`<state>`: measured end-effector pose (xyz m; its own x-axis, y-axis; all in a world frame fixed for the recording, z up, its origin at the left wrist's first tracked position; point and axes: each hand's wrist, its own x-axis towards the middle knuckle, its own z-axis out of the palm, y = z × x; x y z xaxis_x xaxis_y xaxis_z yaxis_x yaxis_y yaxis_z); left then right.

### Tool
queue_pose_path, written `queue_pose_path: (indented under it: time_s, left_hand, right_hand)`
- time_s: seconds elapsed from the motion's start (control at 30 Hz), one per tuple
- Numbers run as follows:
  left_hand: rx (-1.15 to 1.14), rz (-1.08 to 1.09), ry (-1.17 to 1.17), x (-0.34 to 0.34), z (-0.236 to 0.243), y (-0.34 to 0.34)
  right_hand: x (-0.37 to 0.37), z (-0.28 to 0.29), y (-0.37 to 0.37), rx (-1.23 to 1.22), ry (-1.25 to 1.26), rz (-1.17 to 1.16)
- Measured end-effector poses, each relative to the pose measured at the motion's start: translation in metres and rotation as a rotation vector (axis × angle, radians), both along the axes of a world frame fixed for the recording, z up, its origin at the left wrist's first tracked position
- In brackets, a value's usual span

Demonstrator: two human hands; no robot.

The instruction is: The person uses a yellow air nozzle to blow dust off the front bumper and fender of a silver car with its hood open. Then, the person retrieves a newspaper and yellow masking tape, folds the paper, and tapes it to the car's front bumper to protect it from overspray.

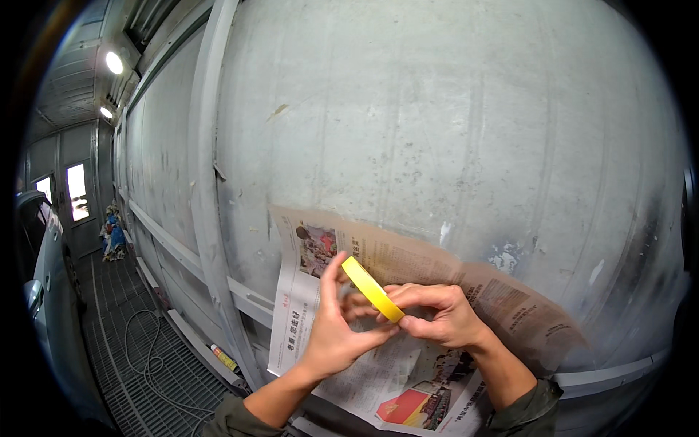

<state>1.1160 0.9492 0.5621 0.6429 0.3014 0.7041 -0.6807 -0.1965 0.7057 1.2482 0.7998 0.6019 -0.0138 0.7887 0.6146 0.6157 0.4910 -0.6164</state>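
Note:
My right hand (437,313) pinches a roll of yellow tape (373,290) between thumb and fingers, tilted above the newspaper. My left hand (335,339) is beside the roll with fingers apart and curved, index finger raised along its left end and thumb below it; some fingertips are hidden behind the tape, so contact is unclear. A large printed newspaper sheet (291,306), with a brownish upper part, lies behind both hands against the pale grey wall (437,109).
A grey vertical post (207,160) and rail stand left of the newspaper. At the left are a vehicle (44,291), a grated floor (109,364) with a coiled hose (153,364), a yellow tube (223,357) by the wall and a heap of material (114,237) near lit doorways.

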Motion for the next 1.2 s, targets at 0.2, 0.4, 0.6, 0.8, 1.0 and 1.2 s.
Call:
queue_pose_path:
  time_s: [0.2,0.4,0.6,0.8,1.0,1.2]
  left_hand:
    - [-0.454,-0.604,0.233,-0.01,0.016,0.012]
    - [-0.083,-0.105,0.026,-0.002,0.008,0.002]
    - [0.102,0.239,-0.015,0.003,0.001,0.001]
    - [0.137,0.289,-0.02,0.001,0.0,-0.001]
    - [-0.383,-0.382,0.181,-0.001,0.005,0.011]
    - [-0.572,-0.643,0.22,0.0,0.003,0.015]
  right_hand:
    - [-0.004,0.007,-0.001,0.037,-0.136,-0.007]
    - [-0.005,0.002,0.0,0.01,-0.088,-0.079]
    - [-0.007,0.002,0.001,0.014,0.006,-0.044]
    - [-0.003,-0.002,0.002,0.023,0.03,-0.035]
    - [0.0,-0.002,0.001,-0.02,0.028,-0.084]
    - [-0.007,0.002,0.0,-0.032,0.027,-0.099]
